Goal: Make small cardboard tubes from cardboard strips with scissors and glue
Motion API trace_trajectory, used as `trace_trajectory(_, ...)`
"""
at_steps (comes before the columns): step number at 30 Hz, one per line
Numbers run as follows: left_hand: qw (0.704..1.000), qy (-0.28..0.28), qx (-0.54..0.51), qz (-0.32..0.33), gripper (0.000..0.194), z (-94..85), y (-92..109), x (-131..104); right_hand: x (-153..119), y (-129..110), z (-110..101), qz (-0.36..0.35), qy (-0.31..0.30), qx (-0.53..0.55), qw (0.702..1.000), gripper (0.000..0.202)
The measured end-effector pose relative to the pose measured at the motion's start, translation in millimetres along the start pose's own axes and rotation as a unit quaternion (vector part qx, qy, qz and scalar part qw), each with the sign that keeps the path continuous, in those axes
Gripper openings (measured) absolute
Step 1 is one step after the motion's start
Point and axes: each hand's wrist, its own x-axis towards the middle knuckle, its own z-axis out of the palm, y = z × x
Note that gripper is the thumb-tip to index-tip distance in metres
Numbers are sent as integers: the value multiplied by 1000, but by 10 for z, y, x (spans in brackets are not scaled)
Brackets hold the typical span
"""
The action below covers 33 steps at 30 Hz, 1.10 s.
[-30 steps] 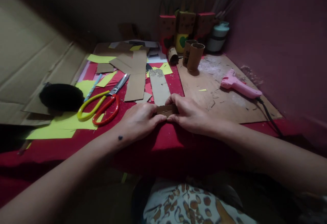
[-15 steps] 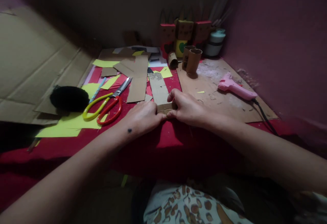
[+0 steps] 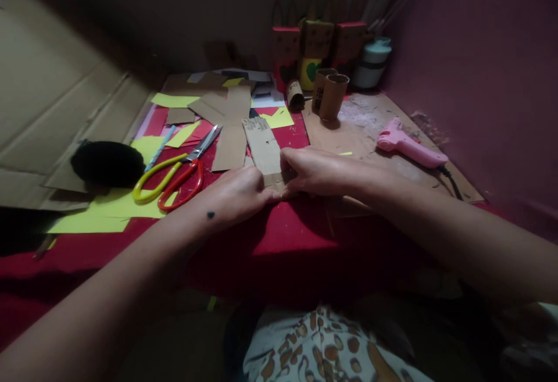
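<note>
Between my hands lies a cardboard strip (image 3: 264, 145), its far end rough and torn on the surface, its near end bent at a crease. My left hand (image 3: 244, 191) grips the near left corner, thumb pressed along the edge. On the near right side my right hand (image 3: 310, 171) pinches the same strip with curled fingers. Part of the folded end is hidden behind the fingers. Beside my left hand rest scissors (image 3: 178, 175) with one yellow and one red handle, blades pointing away. Another cardboard piece (image 3: 235, 138) lies just left of the strip.
A pink glue gun (image 3: 412, 145) lies on a cardboard sheet (image 3: 366, 138) at right. Two cardboard tubes (image 3: 335, 98) stand behind, near decorated box figures (image 3: 311, 50) and a lidded jar (image 3: 372, 63). Yellow paper (image 3: 104, 210) and a round black object (image 3: 107, 163) are at left.
The view has shifted slightly. My right hand has turned and covers more of the strip's folded end, while my left hand keeps its hold.
</note>
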Motion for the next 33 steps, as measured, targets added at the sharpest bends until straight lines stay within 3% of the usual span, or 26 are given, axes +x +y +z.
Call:
trace_trajectory(7,999,5,26,31,36,45,-77,40,74,-30,-88,-21,-69,-77,994,28)
trace_trajectory(11,997,28,61,40,38,73,-117,32,78,-4,-102,-32,-64,-76,995,27)
trace_trajectory(16,993,68,-95,25,39,88,-182,-71,-1,53,-63,-50,-33,-28,998,30)
trace_trajectory(22,954,69,-288,-51,26,181,-141,-97,-95,34,45,-14,59,15,998,37)
trace_trajectory(25,921,59,-377,-77,21,206,-112,-85,-70,52,116,40,94,108,989,47)
trace_trajectory(28,892,67,-437,-93,19,210,-97,-108,-42,86,168,99,83,273,953,50)
trace_trajectory(33,851,113,-506,-81,20,250,-92,-184,-69,118,181,86,47,446,890,23)
